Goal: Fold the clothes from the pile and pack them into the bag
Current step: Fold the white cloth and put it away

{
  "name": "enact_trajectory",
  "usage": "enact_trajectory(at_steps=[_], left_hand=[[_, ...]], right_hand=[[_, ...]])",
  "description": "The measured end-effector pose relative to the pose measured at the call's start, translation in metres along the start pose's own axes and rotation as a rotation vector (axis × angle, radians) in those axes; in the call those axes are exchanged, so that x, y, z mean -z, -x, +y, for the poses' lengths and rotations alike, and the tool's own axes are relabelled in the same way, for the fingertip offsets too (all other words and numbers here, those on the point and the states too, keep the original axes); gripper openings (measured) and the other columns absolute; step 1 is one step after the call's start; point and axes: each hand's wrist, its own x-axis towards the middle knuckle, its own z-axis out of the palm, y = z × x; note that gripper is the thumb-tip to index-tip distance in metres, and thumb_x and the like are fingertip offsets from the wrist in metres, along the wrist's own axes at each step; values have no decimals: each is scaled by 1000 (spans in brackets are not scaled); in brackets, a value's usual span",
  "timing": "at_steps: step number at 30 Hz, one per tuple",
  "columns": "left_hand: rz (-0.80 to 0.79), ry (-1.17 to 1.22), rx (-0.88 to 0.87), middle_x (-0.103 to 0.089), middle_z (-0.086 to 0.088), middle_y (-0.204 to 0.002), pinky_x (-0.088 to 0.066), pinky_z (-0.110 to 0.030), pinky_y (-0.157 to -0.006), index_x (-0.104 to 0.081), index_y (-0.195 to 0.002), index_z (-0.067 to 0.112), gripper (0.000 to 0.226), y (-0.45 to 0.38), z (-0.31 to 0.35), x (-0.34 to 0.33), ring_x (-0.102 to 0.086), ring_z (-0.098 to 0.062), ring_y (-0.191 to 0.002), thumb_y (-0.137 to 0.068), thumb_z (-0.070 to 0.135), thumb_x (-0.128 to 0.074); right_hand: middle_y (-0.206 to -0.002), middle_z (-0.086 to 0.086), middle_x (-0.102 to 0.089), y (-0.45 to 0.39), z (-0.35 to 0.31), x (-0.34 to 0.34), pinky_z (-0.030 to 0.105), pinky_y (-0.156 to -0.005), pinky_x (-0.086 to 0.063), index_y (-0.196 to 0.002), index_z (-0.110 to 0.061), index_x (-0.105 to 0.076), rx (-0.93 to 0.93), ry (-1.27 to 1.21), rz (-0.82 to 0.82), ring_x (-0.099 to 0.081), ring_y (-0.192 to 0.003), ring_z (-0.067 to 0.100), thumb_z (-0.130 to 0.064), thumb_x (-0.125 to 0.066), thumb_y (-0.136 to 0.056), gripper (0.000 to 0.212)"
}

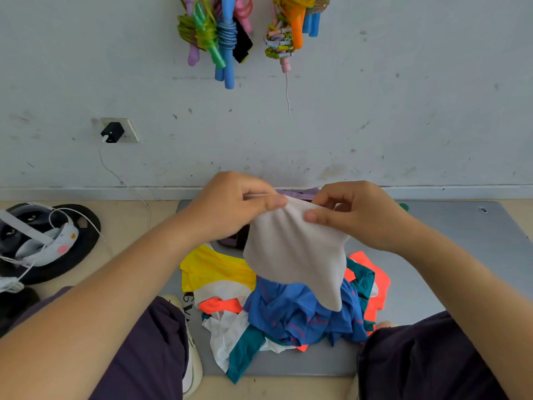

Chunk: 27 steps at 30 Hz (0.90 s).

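So from my feed: the left hand has its thumb and curled fingers pinching the top edge of a white garment, and the right hand is doing the same thing just beside it, thumb pressed flat on the cloth with the fingers curled behind. Both hands sit close together, nearly touching, at about 12 o'clock from the clothes pile, and the white piece hangs down from them in a loose drape, its lower tip dangling over the blue garment on top of the heap. The pile itself sits on a grey mat between the person's knees (dark purple trousers on both sides), with a yellow piece at its 10 o'clock, neon orange bits at 3 o'clock and a teal strip trailing off toward 7 o'clock. Something dark and purplish peeks out behind the hands at the wall end of the mat; I can't tell what it is. Further out, a bunch of colourful jump ropes hangs on the wall at 12 o'clock, a black charger is plugged in at 10 o'clock, and a headset with white cables lies on the floor at 9 o'clock.
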Motion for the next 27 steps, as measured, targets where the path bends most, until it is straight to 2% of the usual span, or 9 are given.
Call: enact_trajectory(at_steps=[4,6,8,11,16,19,21,24,27], left_hand=[[132,77,39,-68,15,-68,-50,-15,-64,-76,-80,26,11,-9,-16,21,-57,5,-63,-89,27,-70],[184,95,63,-69,11,-68,-52,-16,-61,-74,-75,31,15,-12,-25,32,-58,3,-60,-89,26,-70],[189,73,71,-72,4,-73,-50,-15,-58,-75,-74,30,15,-13,-32,38,-59,2,-59,-89,27,-70],[153,8,99,-72,10,-74,-47,-8,-56,-74,-74,35,15,-14,-41,41,-61,4,-57,-87,29,-72],[112,-146,151,-73,7,-80,-52,-26,-71,-75,-79,30,8,-18,-50,36,-67,-9,-74,-87,27,-73],[118,-106,164,-72,8,-77,-54,-20,-68,-74,-79,29,10,-20,-51,32,-67,-10,-68,-88,24,-72],[138,-98,179,-68,7,-68,-47,-10,-56,-74,-77,26,12,-23,-52,31,-61,-4,-53,-89,27,-70],[221,-91,189,-57,-5,-62,-37,-23,-55,-72,-75,10,28,-25,-50,28,-48,-10,-54,-89,34,-69],[375,-34,169,-41,10,-51,-27,-20,-50,-61,-63,6,40,-25,-46,27,-37,-7,-52,-84,36,-74]], right_hand=[[-73,-7,-59,-5,24,18,14,-60,-38,-83,-21,-66,-122,320,-86,-50,-65,4,-37,-70,-86,17],[-80,-3,-62,-7,33,28,20,-64,-39,-85,-19,-65,-181,422,-86,-54,-75,15,-35,-69,-87,17],[-81,-4,-63,-7,37,34,20,-65,-40,-85,-20,-65,-187,431,-42,-55,-74,14,-32,-70,-87,12],[-85,-5,-64,-8,37,39,25,-70,-43,-91,-20,-68,-160,429,61,-56,-79,14,-25,-70,-86,7],[-84,-4,-61,-10,39,44,24,-71,-35,-96,-14,-70,-135,471,157,-55,-84,16,-14,-65,-89,9],[-89,4,-62,-11,40,46,29,-76,-40,-93,-8,-70,-78,498,234,-58,-87,24,-9,-64,-88,8],[-94,8,-58,-12,40,48,32,-77,-43,-93,-5,-71,-28,472,332,-57,-85,26,-4,-64,-88,8],[-102,11,-52,-12,40,50,30,-80,-39,-95,-2,-70,33,450,465,-54,-92,30,0,-63,-88,10],[-109,8,-52,-13,48,50,35,-87,-32,-97,-11,-69,-6,507,501,-44,-110,32,-11,-63,-91,9]])
